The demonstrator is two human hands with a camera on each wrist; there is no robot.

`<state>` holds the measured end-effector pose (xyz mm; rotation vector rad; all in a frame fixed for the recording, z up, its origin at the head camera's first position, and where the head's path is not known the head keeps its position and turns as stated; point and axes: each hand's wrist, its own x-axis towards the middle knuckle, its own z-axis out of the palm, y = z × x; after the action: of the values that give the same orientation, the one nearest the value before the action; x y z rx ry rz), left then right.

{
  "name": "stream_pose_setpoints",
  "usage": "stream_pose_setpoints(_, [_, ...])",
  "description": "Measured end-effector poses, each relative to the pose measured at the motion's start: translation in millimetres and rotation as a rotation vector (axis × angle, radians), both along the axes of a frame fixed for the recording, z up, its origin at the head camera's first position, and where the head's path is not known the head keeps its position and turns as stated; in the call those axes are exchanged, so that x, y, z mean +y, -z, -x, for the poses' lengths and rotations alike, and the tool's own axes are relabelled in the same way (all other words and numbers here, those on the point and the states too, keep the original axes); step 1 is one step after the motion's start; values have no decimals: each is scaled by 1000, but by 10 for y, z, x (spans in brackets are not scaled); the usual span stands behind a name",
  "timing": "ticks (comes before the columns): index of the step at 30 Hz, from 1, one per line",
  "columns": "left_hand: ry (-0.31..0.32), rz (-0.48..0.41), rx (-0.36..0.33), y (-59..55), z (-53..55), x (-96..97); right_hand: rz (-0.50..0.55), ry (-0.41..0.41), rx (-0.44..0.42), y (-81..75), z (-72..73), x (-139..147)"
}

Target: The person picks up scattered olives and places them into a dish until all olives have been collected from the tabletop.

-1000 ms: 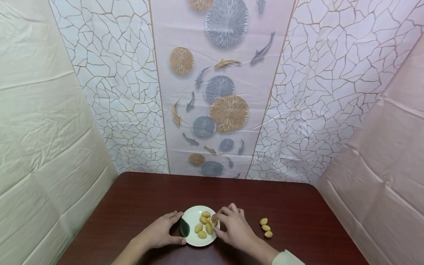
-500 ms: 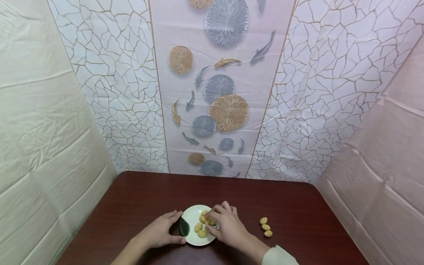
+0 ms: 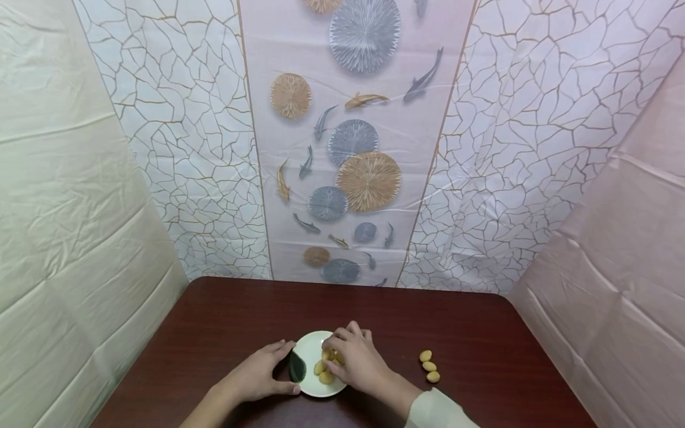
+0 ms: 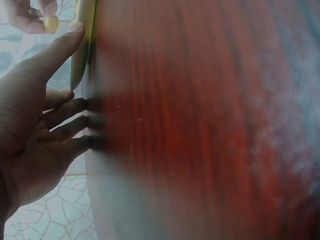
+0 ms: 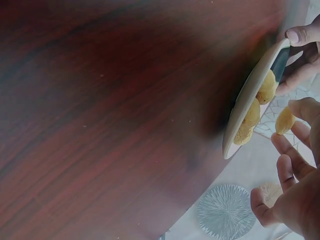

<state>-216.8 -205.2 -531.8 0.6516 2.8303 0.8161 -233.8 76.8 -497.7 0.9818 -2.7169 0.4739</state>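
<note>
A white plate with a dark green patch on its left side stands on the table. Several small yellow oval fruits lie on its right half, partly covered by my right hand. Above them that hand pinches one yellow oval fruit between thumb and fingertips, clear of the plate in the right wrist view. My left hand holds the plate's left rim, thumb on the near side and fingers on the far side. From the left wrist, the thumb touches the plate's edge.
Three more yellow oval fruits lie in a short row on the dark red-brown table, right of the plate. A patterned cloth wall rises behind the table's far edge, with pale cloth on both sides.
My right hand has shifted left, from the plate's right edge to over the fruits in its middle. The left hand and the plate stay in place.
</note>
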Motion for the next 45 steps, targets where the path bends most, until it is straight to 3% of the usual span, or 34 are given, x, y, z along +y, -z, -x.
stream_pose_setpoints(8, [5,-5,-33,-22,10,-8,-15,-8,-5,32,61,-68])
stream_pose_setpoints(27, [-8,6,4,-17,1,5,-42,-4,-18,73,93,-181])
stream_pose_setpoints(35, [-3,2,10,2,7,7,-51,8,16,94,72,-149])
stream_pose_setpoints(45, [0,5,17,-29,-6,14,-22,12,-4,66,5,-31])
